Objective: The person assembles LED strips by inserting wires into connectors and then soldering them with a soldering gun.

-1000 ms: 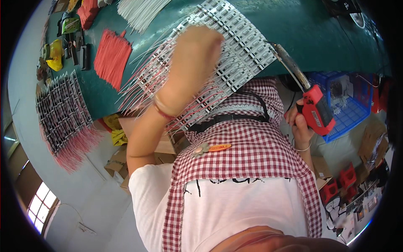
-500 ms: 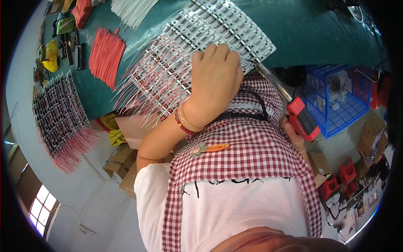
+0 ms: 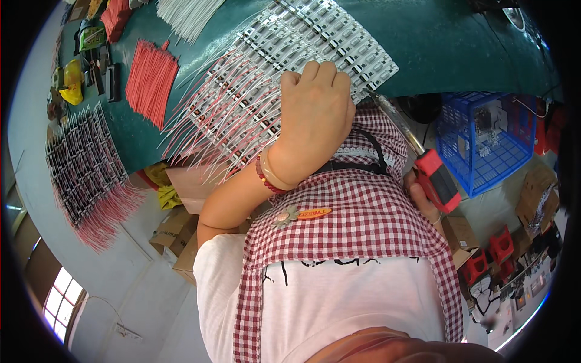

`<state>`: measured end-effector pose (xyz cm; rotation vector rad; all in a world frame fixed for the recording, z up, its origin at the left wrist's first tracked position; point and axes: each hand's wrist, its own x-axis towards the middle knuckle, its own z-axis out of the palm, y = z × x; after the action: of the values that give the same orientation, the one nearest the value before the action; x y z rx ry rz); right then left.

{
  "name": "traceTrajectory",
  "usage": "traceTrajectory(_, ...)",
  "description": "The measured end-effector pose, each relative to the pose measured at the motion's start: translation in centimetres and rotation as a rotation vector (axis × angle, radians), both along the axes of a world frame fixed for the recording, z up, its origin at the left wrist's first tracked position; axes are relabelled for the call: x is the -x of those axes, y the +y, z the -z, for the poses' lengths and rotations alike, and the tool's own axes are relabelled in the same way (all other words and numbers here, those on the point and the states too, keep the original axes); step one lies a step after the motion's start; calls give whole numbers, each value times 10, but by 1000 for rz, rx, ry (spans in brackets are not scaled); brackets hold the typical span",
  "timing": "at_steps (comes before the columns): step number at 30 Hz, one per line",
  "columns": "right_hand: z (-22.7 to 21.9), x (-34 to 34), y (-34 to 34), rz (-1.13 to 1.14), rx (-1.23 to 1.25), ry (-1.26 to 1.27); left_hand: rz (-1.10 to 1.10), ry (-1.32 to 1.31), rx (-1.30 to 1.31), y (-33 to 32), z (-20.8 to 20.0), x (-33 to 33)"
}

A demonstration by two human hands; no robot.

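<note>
In front of me lies a panel of small grey parts (image 3: 357,51) in rows, many with thin red and white wires trailing off to the left. Over the panel's near right part, my left hand (image 3: 318,118) is closed, knuckles up; its fingertips and whatever they pinch are hidden. My right hand (image 3: 422,196) is wrapped round the handle of a red and black soldering iron (image 3: 437,180). The iron's metal barrel points up and left, its tip close to the panel's near right edge, just right of my left hand.
On the green table (image 3: 454,48) lie a bundle of red wires (image 3: 151,85) and a bundle of white wires (image 3: 189,15). Another wired panel (image 3: 88,166) hangs over the left edge. A blue plastic basket (image 3: 478,142) stands at the right, cardboard boxes (image 3: 172,233) below.
My left hand has shifted slightly to the right over the panel. The soldering iron's handle has turned and dropped a little in my right hand.
</note>
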<state>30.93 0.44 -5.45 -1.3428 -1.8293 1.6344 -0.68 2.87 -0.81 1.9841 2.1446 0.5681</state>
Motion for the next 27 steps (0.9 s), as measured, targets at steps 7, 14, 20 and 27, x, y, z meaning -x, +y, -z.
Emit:
traceTrajectory(7,0,5,0,120,54,66,-20,3,8,0,-2,0)
traceTrajectory(14,-12,36,20,201,108,489,-79,-4,54,-13,-31,29)
traceTrajectory(20,-22,58,65,183,86,726,-528,418,-47,-75,-22,222)
traceTrajectory(27,-35,81,77,149,76,744,-579,426,-62,-81,23,237)
